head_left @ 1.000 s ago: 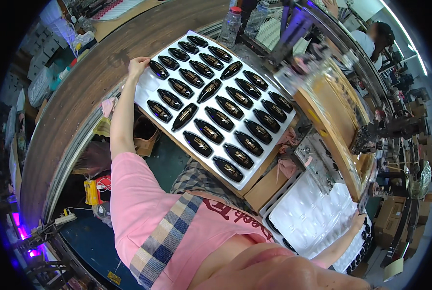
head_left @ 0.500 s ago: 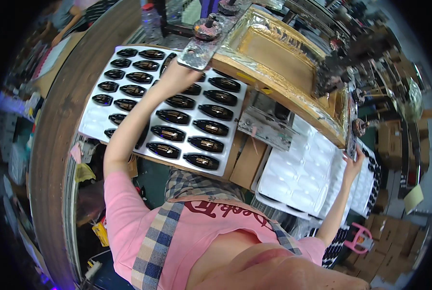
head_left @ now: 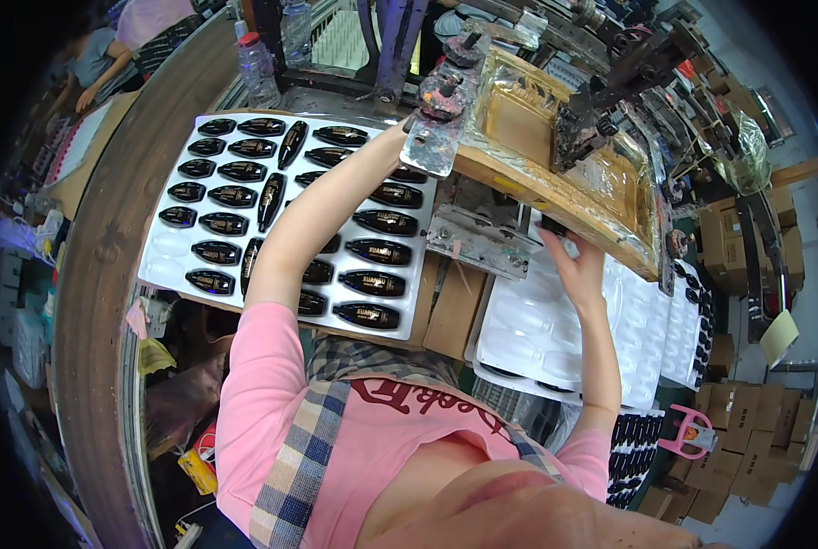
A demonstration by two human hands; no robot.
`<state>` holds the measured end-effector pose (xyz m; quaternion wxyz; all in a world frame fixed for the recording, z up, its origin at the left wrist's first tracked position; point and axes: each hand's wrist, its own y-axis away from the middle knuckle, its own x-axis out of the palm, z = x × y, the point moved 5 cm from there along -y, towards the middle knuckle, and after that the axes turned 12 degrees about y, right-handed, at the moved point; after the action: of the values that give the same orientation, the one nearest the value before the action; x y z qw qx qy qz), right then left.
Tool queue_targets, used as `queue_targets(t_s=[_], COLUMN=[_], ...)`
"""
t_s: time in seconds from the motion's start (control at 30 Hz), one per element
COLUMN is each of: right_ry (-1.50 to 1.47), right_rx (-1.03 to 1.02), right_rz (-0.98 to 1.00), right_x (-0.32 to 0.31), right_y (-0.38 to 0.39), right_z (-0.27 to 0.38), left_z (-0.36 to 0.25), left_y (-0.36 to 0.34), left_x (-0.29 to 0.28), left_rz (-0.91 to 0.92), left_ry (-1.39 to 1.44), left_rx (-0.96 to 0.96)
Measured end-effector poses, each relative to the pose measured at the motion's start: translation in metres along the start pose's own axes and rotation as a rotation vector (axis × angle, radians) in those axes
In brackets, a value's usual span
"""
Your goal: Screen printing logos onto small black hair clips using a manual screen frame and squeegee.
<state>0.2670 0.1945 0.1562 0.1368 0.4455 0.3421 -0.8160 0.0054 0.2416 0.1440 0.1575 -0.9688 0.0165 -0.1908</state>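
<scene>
I'm seeing the right hand (head_left: pixel 581 267) sitting at the near rail of the wooden frame (head_left: pixel 519 186), thumb spread from fingers, a dark piece (head_left: pixel 554 225) showing between; can't tell if it's gripping that. The left forearm (head_left: pixel 331 206) is running up to the metal bracket (head_left: pixel 432 145) on the frame's left end, and the bracket is hiding the left hand: can't tell opening or hold. Black bottles (head_left: pixel 377 252) are lying in rows in a white tray (head_left: pixel 165 254) left of the frame. Bare moulded trays (head_left: pixel 528 334) are lying on its near side. Cardboard boxes (head_left: pixel 737 444) are standing off its right.
</scene>
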Motion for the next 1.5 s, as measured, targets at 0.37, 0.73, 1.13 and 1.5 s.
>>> queue_targets(t_s=[0.37,0.73,1.13,1.5], right_ry=[0.01,-0.032,-0.024,0.016], right_rx=[0.088,0.215,0.341,0.324], right_rz=[0.151,-0.068,-0.165,-0.117], right_x=[0.036,-0.024,-0.041,-0.04], right_y=[-0.019,0.055,0.109,0.117], right_z=[0.04,-0.001,0.002,0.008], left_z=[-0.087,-0.138,-0.096,-0.096], left_y=[0.172,0.352,0.388,0.38], left_x=[-0.179,-0.302,-0.362,-0.356], left_rz=[-0.514,-1.015,-1.143,-1.083], left_ry=[-0.311,-0.316,-0.358,-1.622], left_rx=[0.088,0.288,0.187,0.101])
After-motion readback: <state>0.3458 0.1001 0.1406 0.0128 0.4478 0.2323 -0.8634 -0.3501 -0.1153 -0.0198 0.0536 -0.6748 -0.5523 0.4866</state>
